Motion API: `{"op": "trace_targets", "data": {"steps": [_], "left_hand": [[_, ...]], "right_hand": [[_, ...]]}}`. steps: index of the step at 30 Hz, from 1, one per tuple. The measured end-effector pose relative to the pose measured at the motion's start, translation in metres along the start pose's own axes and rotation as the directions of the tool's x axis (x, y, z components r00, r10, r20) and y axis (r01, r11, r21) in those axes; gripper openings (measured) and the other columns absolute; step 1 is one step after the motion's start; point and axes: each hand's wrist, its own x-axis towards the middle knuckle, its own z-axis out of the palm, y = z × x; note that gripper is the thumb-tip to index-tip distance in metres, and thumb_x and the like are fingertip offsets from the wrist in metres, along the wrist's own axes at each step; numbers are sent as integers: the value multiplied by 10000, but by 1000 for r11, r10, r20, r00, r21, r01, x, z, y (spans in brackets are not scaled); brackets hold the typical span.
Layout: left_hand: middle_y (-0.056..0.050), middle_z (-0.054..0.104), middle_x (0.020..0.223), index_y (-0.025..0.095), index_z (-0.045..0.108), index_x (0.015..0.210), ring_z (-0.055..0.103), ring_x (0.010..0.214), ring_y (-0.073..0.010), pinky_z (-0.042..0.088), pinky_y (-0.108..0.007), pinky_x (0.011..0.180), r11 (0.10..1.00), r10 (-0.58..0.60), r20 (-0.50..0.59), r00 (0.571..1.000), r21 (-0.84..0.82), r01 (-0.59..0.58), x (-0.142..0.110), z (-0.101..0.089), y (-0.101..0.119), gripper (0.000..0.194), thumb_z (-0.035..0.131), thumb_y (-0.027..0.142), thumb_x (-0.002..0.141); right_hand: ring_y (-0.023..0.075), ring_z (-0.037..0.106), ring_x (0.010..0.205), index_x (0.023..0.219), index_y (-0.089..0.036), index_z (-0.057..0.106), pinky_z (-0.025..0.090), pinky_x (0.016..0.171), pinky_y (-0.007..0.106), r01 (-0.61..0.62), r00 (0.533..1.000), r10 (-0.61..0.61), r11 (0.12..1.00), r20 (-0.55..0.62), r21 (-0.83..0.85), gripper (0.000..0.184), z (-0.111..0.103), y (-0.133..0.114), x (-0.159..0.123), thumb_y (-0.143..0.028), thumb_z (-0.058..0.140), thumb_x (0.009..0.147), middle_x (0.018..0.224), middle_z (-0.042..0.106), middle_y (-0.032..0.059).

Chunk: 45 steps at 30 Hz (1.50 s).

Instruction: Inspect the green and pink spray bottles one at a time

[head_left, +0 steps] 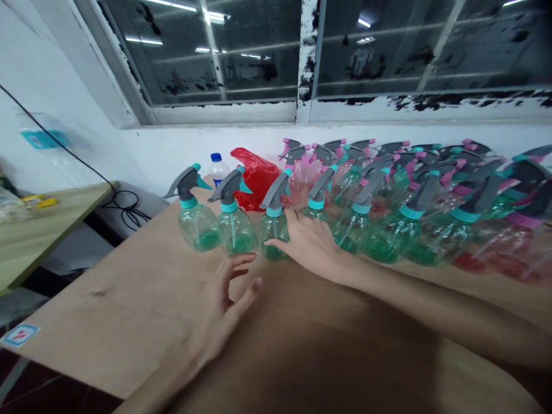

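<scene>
Green-tinted spray bottles with grey trigger heads and turquoise collars stand upright in a front row on the table. My right hand is closed around the right side of one spray bottle, its thumb across the front and its fingers partly behind. A neighbouring spray bottle is partly hidden by that hand. My left hand is open and holds nothing, fingers curved and apart, just in front of another spray bottle. At the row's left end stands one more spray bottle.
Behind the row are a red plastic bag, a blue-capped bottle and several pink-collared spray bottles. The wooden table meets a white wall under a window. A second table and a black cable lie left.
</scene>
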Motion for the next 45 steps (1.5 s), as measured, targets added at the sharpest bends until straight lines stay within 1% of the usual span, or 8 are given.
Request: {"op": "trace_targets", "data": {"steps": [8,14,19,25,30,36,40,45], "left_hand": [[-68,558,1203,264,517,1114,617,921,-224,510,-264,575,997,-4,87,996,-75,10,9,6,-4,263,503,417,901],[-49,595,1134,250,529,1103,633,875,-191,531,-344,759,997,67,143,987,-42,-62,15,10,-3,219,485,347,912],[-38,608,1086,241,531,1089,607,974,-189,503,-360,864,992,118,166,979,-51,-111,20,15,0,196,493,295,905],[-62,613,1084,216,554,1047,634,810,-172,534,-301,668,995,66,225,972,-84,-48,26,16,7,191,480,316,902],[-41,621,1068,221,566,1016,610,768,-137,507,-249,626,993,73,275,959,-111,-44,22,26,14,155,497,234,877],[-41,642,1018,218,577,973,618,813,-160,497,-270,647,985,85,307,948,-167,-34,19,28,28,137,496,233,863],[-46,653,981,221,586,971,620,821,-173,495,-293,657,971,113,331,937,-237,-34,21,27,35,145,496,269,868],[-49,677,906,225,604,934,638,856,-199,538,-308,648,901,1,425,905,-393,184,27,32,40,161,539,334,835]], "right_hand": [[317,656,785,1296,-12,434,440,593,375,-18,1000,18,1000,-3,-5,695,5,0,8,-480,607,813,940,672,217],[336,666,810,1318,-2,418,466,627,402,-34,999,34,999,-1,15,683,5,-1,12,-467,577,844,974,680,229],[333,653,891,1400,-68,329,508,656,430,37,994,-25,993,-110,110,780,-9,6,-10,-522,583,820,1285,550,229],[148,642,671,1169,-208,571,514,707,329,183,966,-115,935,-230,302,342,-23,53,-52,-406,537,892,1173,634,61],[166,627,621,1253,-176,519,523,715,381,55,972,15,955,-234,292,514,-14,79,-50,-490,563,848,1186,613,119],[318,665,815,1430,-127,314,515,699,448,-120,982,148,968,-116,220,781,-10,69,-26,-579,519,827,1056,668,181],[337,662,812,1412,-80,331,500,653,432,-166,979,185,966,-82,199,807,-7,65,-15,-603,503,822,936,691,181],[335,655,829,1357,-49,390,485,645,417,-129,988,139,983,-73,128,738,-6,67,-11,-546,530,830,891,692,177]]}}
